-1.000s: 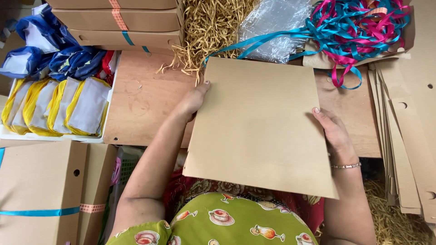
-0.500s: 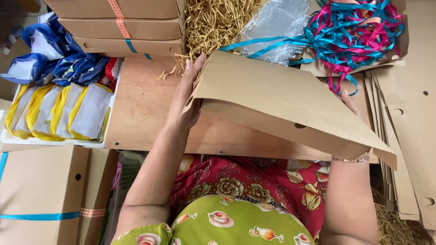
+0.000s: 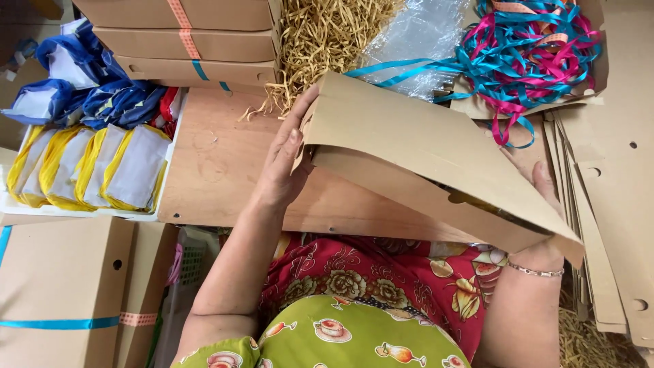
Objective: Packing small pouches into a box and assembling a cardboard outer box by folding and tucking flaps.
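Half-folded cardboard box (image 3: 436,157) held above the tabletop (image 3: 211,170), left grip (image 3: 286,157) closed on its left flap, right grip (image 3: 545,197) mostly hidden, closure unclear; tray (image 3: 13,204) of yellow-edged packets (image 3: 88,167) alongside; ribbons (image 3: 531,48) heaped in an open carton

The flat cardboard sheet (image 3: 422,150) (held by both hands) is now folded open.

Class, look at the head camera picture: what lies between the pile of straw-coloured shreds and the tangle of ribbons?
In the head view, a crumpled clear plastic bag lies between the shreds and the ribbons.
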